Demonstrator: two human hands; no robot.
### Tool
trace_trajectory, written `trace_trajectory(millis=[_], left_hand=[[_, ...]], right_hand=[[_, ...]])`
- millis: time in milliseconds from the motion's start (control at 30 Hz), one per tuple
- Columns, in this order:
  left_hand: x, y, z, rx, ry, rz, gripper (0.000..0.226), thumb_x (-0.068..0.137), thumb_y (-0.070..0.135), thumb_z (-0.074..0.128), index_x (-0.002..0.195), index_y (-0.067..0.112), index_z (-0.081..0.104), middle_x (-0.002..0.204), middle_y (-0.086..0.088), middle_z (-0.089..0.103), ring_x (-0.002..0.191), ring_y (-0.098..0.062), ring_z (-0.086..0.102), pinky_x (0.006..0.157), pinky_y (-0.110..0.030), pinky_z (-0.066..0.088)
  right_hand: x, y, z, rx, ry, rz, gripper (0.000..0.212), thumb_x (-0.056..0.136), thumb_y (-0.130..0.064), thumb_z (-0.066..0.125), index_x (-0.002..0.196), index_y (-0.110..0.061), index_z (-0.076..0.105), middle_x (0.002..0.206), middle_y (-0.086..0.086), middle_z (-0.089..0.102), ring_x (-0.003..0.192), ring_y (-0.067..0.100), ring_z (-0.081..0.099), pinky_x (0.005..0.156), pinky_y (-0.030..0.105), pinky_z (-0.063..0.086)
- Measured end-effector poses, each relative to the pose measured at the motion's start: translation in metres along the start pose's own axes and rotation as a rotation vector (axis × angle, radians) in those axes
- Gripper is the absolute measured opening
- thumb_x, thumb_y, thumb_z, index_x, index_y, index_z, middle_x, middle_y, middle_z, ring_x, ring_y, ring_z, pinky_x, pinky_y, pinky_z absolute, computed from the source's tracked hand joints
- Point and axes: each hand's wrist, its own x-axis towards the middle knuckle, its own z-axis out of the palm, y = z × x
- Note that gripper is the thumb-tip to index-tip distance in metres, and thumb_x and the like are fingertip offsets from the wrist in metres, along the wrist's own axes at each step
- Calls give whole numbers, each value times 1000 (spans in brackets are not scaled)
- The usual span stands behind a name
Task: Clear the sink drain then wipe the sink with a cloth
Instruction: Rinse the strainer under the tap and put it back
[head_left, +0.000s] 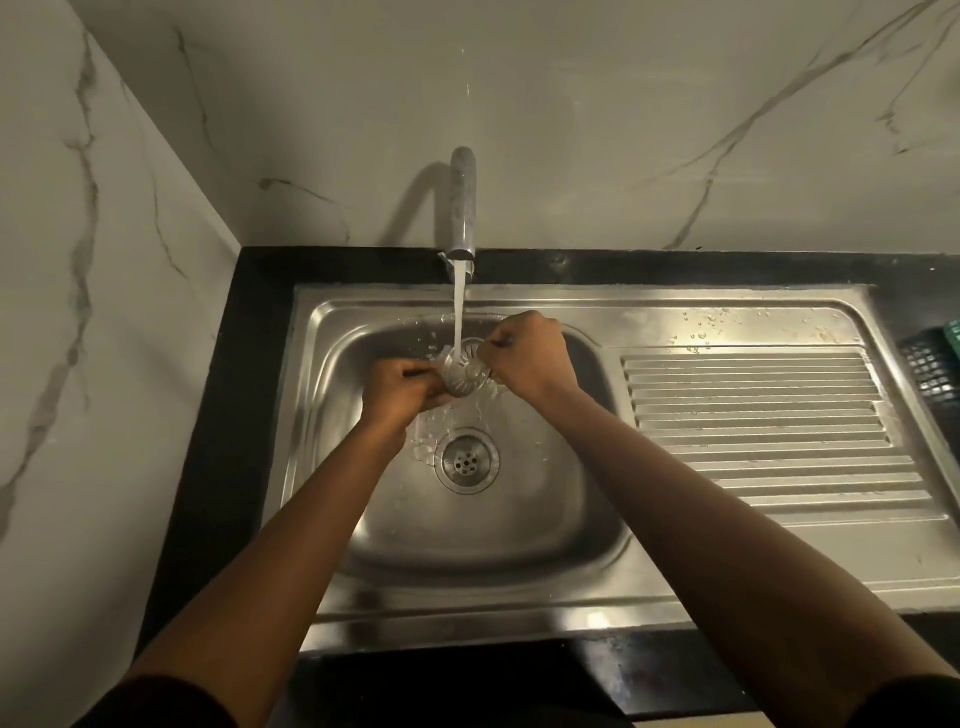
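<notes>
A round metal drain strainer (464, 371) is held tilted above the steel sink basin (488, 535), under the running stream from the tap (462, 208). My left hand (402, 387) grips the strainer's left edge with curled fingers. My right hand (530, 353) pinches its right edge. Below them the open drain hole (466, 461) shows in the basin floor with water splashing around it. No cloth is in view.
A ribbed steel drainboard (763, 421) lies to the right of the basin, with water drops at its back. A dark and green plastic basket (935, 364) sits at the far right on the black counter (249, 415). Marble walls close the back and left.
</notes>
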Motion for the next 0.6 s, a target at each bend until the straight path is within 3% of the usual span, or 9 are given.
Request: trace_trajectory(millis=[167,300,433,600], left_hand=[[-4,3,-14,-31,70,20,13,91,-8,72,92,4,75,94,-21,78,78,-28,79,68,-28,66],[-8,1,-29,-38,175,87,14,85,-9,75,99,-5,76,96,-24,78,84,-35,80,75,-36,68],[-13,-2,-40,-53,245,141,16,81,-8,81,96,-6,77,92,-23,79,81,-34,80,70,-33,67],[-16,-4,-37,-132,227,133,16,80,-11,80,91,1,76,88,-20,79,79,-33,80,70,-32,65]], right_hand=[[3,-8,3,20,-71,15,16,90,-8,70,79,-11,81,69,-2,74,58,5,70,59,18,56],[7,-17,8,47,-155,-29,12,92,-6,71,89,-8,83,80,4,77,70,14,74,73,29,63],[12,-25,12,159,-182,-7,9,89,-5,78,96,-5,82,91,9,80,84,22,77,85,41,64],[10,-31,5,197,-127,-37,11,85,-4,82,94,-9,84,88,0,81,81,11,77,82,29,64]])
